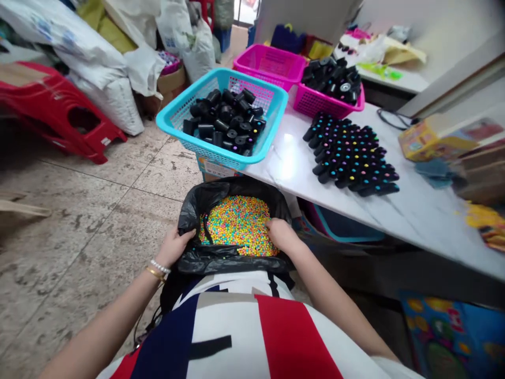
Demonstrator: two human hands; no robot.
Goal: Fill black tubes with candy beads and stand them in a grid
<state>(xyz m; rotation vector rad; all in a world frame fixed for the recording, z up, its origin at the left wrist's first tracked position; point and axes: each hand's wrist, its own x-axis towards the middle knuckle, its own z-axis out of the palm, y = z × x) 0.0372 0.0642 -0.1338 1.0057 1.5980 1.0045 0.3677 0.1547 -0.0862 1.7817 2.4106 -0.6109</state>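
Nearest is the person's lap in a striped red, white and navy garment (244, 337), with a black plastic bag (232, 202) resting just beyond it, its mouth spread wide over a heap of small pastel beads (239, 223). To the right runs a long white table (426, 210), and to the left is bare tiled floor (79, 221) with a red plastic stool (59, 108) lying on its side and white sacks (98, 63) piled at the far left. On the table's far left end sits a turquoise basket (177, 118) filled with black caps (224, 121); behind it are two pink baskets (268, 63), the right one also holding black parts. Near the middle of the table lies a tidy block of black tubes (351, 155) with coloured tips. The left hand (175, 247), wearing bracelets, has its fingers curled closed over the bag's near left rim. The right hand (278, 234) rests in the beads at the right side, fingers bent down among them; whether it has hold of any cannot be told.
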